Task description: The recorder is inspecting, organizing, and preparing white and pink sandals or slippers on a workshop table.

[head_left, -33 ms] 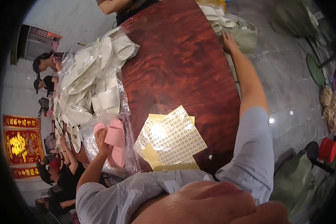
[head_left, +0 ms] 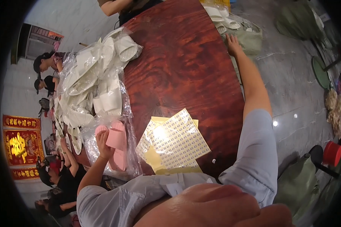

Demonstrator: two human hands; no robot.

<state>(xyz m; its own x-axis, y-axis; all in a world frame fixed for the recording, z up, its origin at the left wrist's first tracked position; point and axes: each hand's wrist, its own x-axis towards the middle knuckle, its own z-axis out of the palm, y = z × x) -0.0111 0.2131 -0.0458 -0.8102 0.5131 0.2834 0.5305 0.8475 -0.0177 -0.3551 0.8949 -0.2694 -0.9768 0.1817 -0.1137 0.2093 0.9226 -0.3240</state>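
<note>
A pair of pink slippers [head_left: 118, 153] lies on clear plastic wrapping [head_left: 130, 151] at the table's near left. My left hand [head_left: 104, 143] is closed around the edge of one of these slippers; part of its grip is hidden. Out beyond the table's right edge reaches my right hand [head_left: 233, 44], fingers apart, at the rim of a pale green sack [head_left: 252, 43] with white slippers [head_left: 231, 23] in it. Between my arms, overlapping sticker sheets [head_left: 180, 142] with rows of small printed labels lie on yellow backing.
White slippers in clear bags [head_left: 94, 75] are heaped along the left of the dark red wooden table [head_left: 178, 56]. A person [head_left: 115, 5] stands at the far end, and several others sit at left. On the floor at right are a red stool [head_left: 332, 152] and green sacks [head_left: 299, 185].
</note>
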